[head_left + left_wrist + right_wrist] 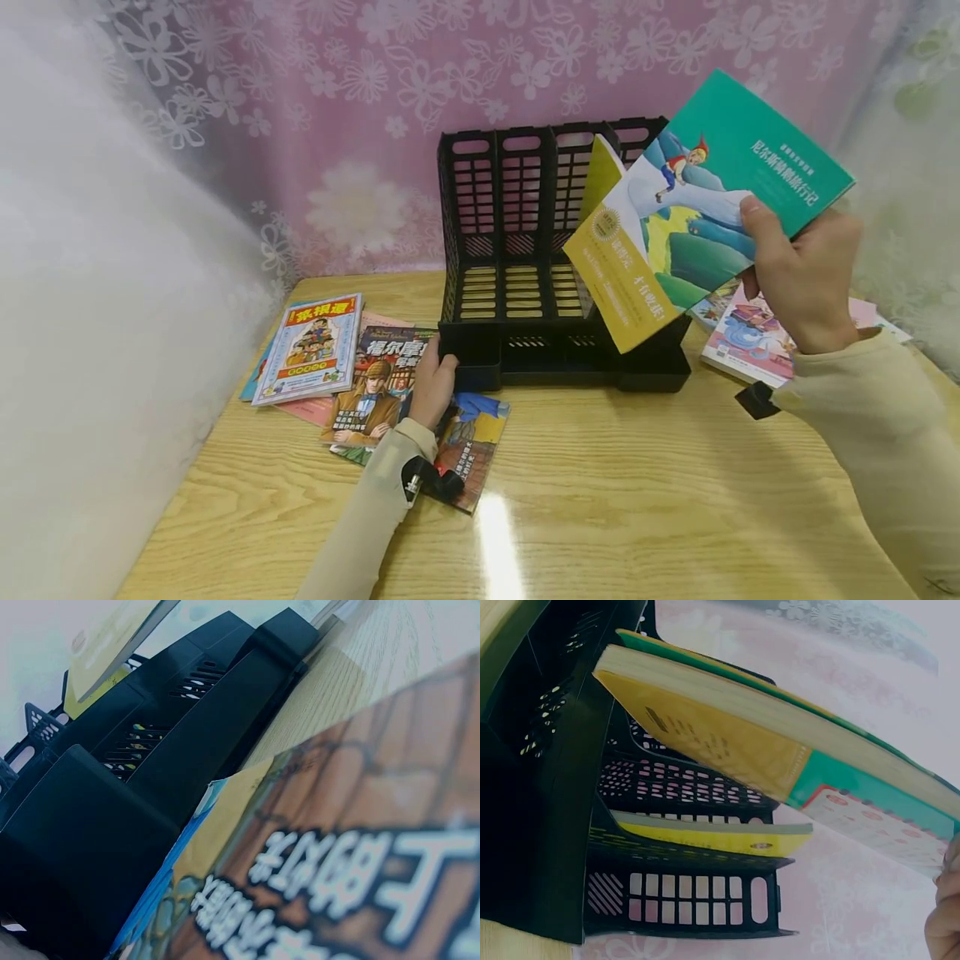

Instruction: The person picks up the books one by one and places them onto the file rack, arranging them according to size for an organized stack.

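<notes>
Right grip (806, 267)'s clamped on a green-and-yellow book (675, 221), thumb across the cover, tilted over the black rack (555, 377); left grip (432, 387) pinches the rack's front left corner. Early days, I'd say: one yellow book (727, 838)'s standing inside, this one isn't yet, plus left pile (309, 350) and right pile (750, 337) on the surface (615, 500).

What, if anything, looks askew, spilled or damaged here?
Only the books near the left end of the black rack: they overlap at uneven angles, and a brown book juts toward the near side, so they look untidy. Nothing appears spilled or damaged.
</notes>
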